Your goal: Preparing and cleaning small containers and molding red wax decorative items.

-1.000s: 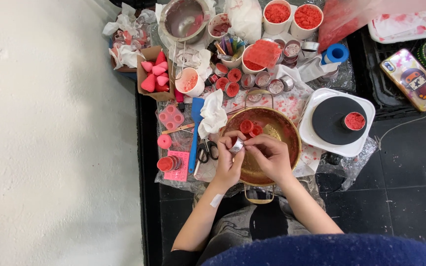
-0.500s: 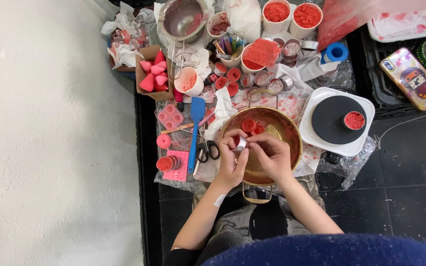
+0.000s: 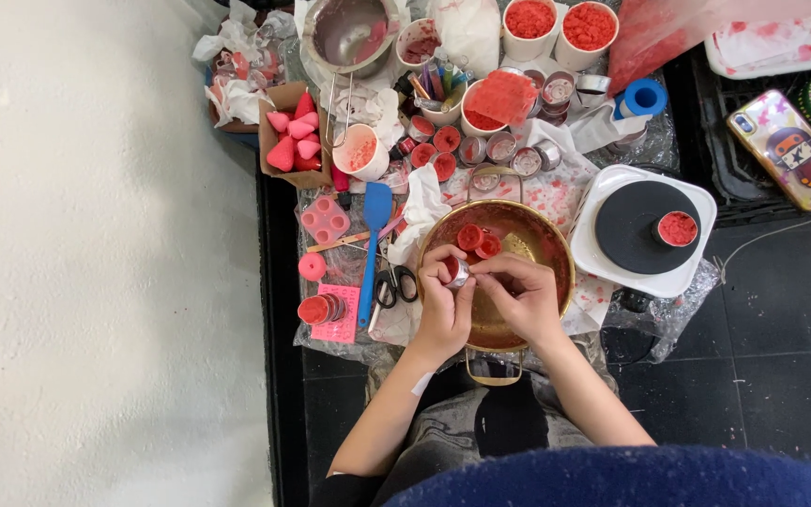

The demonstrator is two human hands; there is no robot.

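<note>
While the left hand (image 3: 443, 305) pinches a small metal cup (image 3: 457, 272) over the brass bowl (image 3: 556, 246) and the right hand (image 3: 521, 299) fingers pick at its rim, steady, gentle pressure looks wisest.

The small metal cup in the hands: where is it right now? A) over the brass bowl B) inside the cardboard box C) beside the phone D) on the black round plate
A: both the left hand and right hand pinch the small metal cup above the brass bowl.
</note>
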